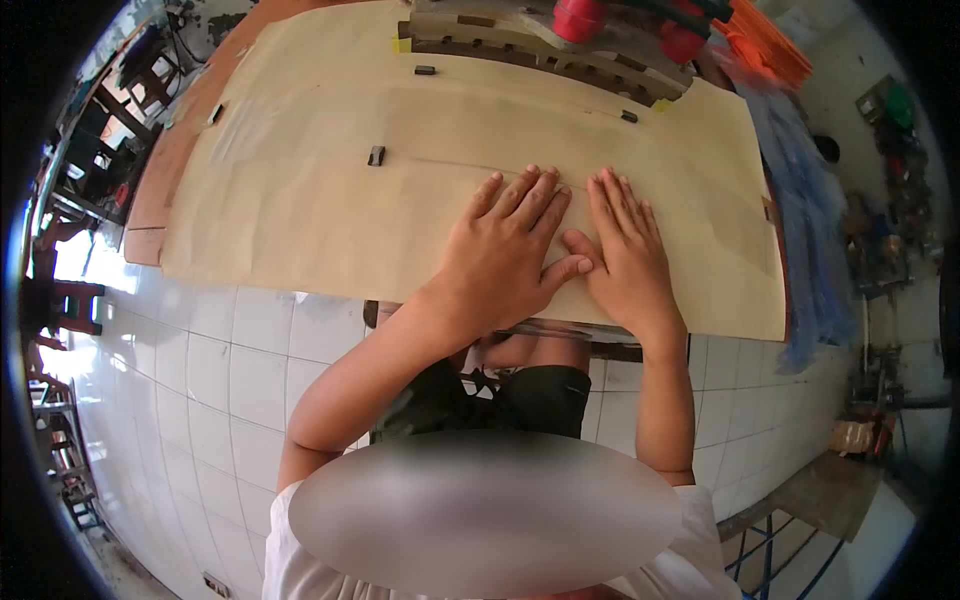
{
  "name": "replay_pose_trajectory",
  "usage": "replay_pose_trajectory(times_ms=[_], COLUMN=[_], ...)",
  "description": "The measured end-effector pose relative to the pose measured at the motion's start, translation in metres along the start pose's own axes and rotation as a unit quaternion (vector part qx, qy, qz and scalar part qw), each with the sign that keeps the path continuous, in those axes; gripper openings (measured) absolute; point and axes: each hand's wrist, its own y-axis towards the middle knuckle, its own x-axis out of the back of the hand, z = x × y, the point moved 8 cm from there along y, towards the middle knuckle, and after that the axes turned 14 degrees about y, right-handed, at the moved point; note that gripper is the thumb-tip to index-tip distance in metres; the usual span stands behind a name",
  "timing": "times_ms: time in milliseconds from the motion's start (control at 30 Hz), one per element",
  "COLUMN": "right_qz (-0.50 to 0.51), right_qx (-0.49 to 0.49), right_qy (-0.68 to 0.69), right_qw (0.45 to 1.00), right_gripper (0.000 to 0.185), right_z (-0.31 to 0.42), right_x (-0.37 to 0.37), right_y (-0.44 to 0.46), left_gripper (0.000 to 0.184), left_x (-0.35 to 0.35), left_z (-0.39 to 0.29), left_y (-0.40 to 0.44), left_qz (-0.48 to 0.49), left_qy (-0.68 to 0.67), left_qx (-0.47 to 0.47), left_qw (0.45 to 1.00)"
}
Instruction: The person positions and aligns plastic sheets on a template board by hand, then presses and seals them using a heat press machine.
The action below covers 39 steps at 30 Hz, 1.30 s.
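Both hands lie flat on a large sheet of tan paper (300, 210) that covers most of the table. My left hand (510, 240) has its fingers stretched forward and its thumb out to the right. Just right of it, my right hand (630, 250) rests palm down, fingers forward, its thumb close to the left thumb. A faint line or crease runs across the paper near the fingertips. A small black block (376, 156) sits on the paper to the left of my left hand. Neither hand holds anything that shows.
More small black blocks lie near the paper's back (425, 70), at the right (629, 117) and at the left edge (215, 114). Cardboard strips (530, 50) stand at the back beside red objects (578, 18). Blue plastic sheeting (800, 200) hangs at the right.
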Motion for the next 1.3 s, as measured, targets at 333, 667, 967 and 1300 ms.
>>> replay_pose_trajectory(times_ms=[333, 667, 967, 1300], right_qz=[-0.021, -0.018, -0.007, 0.015], right_qx=[-0.009, -0.015, -0.021, -0.034], right_qy=[0.003, 0.009, 0.015, 0.014], right_qw=[1.0, 1.0, 1.0, 0.999], right_gripper=[0.07, 0.07, 0.071, 0.071], right_z=[-0.002, -0.004, -0.007, -0.025], right_x=[0.003, 0.003, 0.004, 0.001], right_y=[0.0, -0.001, -0.001, 0.014], left_gripper=[0.065, 0.063, 0.06, 0.033], left_x=[0.023, 0.033, 0.042, 0.065], left_z=[0.049, 0.079, 0.084, 0.098], left_y=[-0.023, -0.039, -0.042, -0.055], left_qz=[0.057, 0.055, 0.009, -0.121], left_qy=[0.055, 0.08, 0.019, -0.217], left_qx=[0.036, 0.091, 0.099, 0.158], left_qw=[0.996, 0.991, 0.995, 0.956])
